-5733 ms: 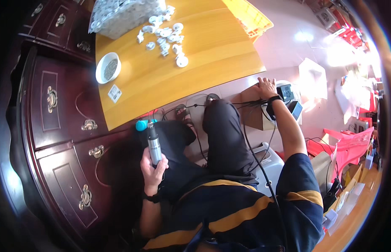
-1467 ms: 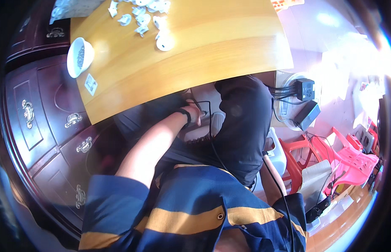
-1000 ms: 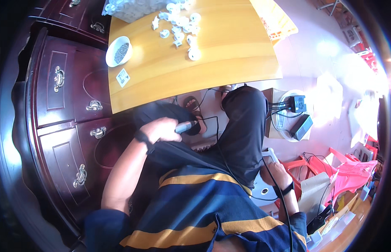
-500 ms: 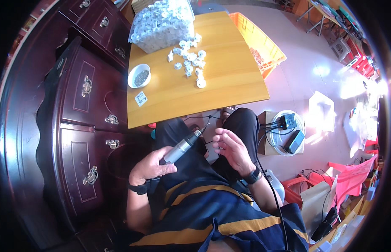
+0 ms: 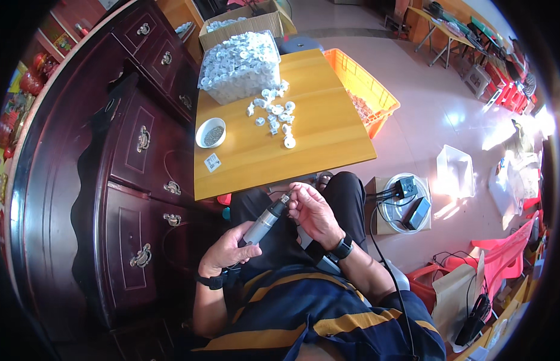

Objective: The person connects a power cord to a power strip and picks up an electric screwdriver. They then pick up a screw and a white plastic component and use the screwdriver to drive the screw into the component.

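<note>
My left hand [image 5: 226, 249] is wrapped round the grey body of an electric screwdriver [image 5: 265, 224], held over my lap and pointing up and to the right. Thumb and fingers of my right hand [image 5: 315, 215] pinch at the tool's tip, where the thin bit is mostly hidden by them. Beyond both hands stands a yellow wooden table [image 5: 328, 135]. Small white plastic parts [image 5: 274, 114] lie scattered on it. A white bowl [image 5: 201, 133] at its left side holds tiny metal pieces, probably screws. Close to the bowl lies a small printed white card [image 5: 212, 162].
A clear tub [image 5: 232, 93] heaped with white parts sits at the table's far left, a cardboard box [image 5: 280, 21] behind it. An orange crate [image 5: 376, 99] stands right of the table. Dark drawers [image 5: 135, 198] line the left. A cable [image 5: 385, 262] runs past my right arm.
My right hand has moved left to the screwdriver's tip, and its spread fingers have closed there. The view has shifted, so the table sits lower in the picture.
</note>
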Available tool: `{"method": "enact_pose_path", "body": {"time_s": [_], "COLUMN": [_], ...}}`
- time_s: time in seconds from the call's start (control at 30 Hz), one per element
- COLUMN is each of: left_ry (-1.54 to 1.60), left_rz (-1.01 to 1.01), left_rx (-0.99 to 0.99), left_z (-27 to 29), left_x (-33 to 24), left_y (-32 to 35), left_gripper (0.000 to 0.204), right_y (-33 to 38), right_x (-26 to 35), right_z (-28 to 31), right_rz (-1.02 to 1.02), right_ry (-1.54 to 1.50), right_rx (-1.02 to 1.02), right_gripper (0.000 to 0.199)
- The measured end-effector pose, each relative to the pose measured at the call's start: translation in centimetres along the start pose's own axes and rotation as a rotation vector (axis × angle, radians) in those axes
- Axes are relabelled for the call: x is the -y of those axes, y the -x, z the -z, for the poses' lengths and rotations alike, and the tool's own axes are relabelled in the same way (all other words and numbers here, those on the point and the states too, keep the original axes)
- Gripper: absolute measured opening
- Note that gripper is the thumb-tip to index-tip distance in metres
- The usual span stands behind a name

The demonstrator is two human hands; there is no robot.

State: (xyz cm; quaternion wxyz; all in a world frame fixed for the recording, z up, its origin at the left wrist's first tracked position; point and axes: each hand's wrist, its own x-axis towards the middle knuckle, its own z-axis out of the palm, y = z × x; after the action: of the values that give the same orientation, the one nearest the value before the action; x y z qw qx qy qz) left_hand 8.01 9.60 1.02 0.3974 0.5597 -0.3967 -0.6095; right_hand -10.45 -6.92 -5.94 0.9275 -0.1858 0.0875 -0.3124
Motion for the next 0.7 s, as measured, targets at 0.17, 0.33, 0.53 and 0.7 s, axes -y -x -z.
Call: {"method": "enact_pose_path", "body": {"time_s": [0.17,0.33,0.53,0.7], "left_ry": [0.014,-0.057,-0.011,0.035], "left_rz": [-0.002,-0.007,-0.041,-0.051], "left_rx": [0.004,-0.040,-0.034,-0.040], "left_z": [0.2,0.2,0.2,-0.5], "left_x": [0.6,1.0,2.6,4.4], "left_y": [0.2,0.7,0.8,0.4], "left_gripper": [0.049,0.055,0.069,0.067], "right_y": [-0.2,-0.7,-1.0,-1.2], "right_x": [-0.4,-0.5,0.1,-0.2], "right_z": [0.2,0.0,-0.4,0.5], "right_rz": [0.013,0.015,-0.002,-0.034], "right_ry": [0.051,0.097,0.161,0.234], "right_rx": [-0.056,-0.066,-0.186,-0.208], "right_gripper": [0.022,0.020,0.015,0.015]}}
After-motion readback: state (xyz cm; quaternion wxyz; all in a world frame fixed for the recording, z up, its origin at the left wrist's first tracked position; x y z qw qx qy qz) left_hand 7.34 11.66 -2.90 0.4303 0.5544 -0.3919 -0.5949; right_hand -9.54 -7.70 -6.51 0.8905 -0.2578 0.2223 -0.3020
